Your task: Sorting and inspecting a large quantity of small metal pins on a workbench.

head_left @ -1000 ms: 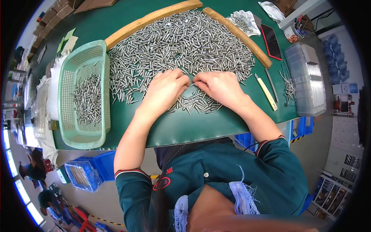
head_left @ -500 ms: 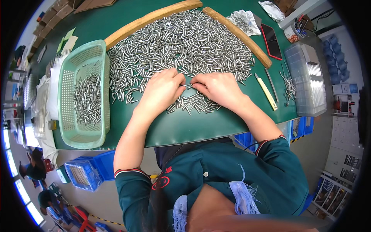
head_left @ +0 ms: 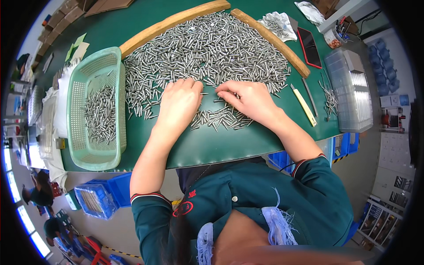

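Observation:
A wide heap of small silver metal pins [head_left: 207, 48] lies on the green tabletop in front of me. My left hand [head_left: 179, 104] rests at its near edge, fingers curled, with one metal pin [head_left: 204, 93] sticking out beside the index finger. Opposite it, my right hand [head_left: 251, 98] has thumb and forefinger brought together; whether a pin sits between them is hidden. Below the fingertips, a smaller group of pins [head_left: 221, 118] is spread nearer to me. A light green plastic basket [head_left: 73, 106] at the left holds many more pins.
Two wooden strips [head_left: 172, 23] [head_left: 274, 42] border the heap's far side. To the right lie a cutter knife [head_left: 304, 106], a thin metal strip [head_left: 310, 97], a red-edged phone [head_left: 309, 47] and clear plastic boxes [head_left: 351, 92]. A white bag [head_left: 279, 24] with pins sits behind.
My hands have drawn slightly apart. The left has shifted a little left and turned, its thumb now tucked from sight; the right has stayed nearly in place.

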The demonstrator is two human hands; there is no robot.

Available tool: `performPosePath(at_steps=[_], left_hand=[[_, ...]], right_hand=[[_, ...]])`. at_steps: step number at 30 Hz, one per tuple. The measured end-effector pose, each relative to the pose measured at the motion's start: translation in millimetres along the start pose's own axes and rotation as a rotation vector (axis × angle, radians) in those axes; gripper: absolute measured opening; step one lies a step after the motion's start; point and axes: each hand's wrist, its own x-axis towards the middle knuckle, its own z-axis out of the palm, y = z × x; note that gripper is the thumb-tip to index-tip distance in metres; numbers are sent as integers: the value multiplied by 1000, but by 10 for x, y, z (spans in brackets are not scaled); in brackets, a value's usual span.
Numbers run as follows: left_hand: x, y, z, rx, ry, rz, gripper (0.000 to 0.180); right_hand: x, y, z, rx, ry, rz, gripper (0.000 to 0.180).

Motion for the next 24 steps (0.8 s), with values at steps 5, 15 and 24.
performPosePath(at_steps=[5,15,24], left_hand=[[21,-7,35,45,12,4,13],[76,110,75,-1150,50,-328,14],[101,95,67,-1617,-120,-440,14]], right_hand=[[9,19,9,167,-18,96,16],[8,15,15,721,44,183,19],[-2,-37,-52,814,41,253,17]])
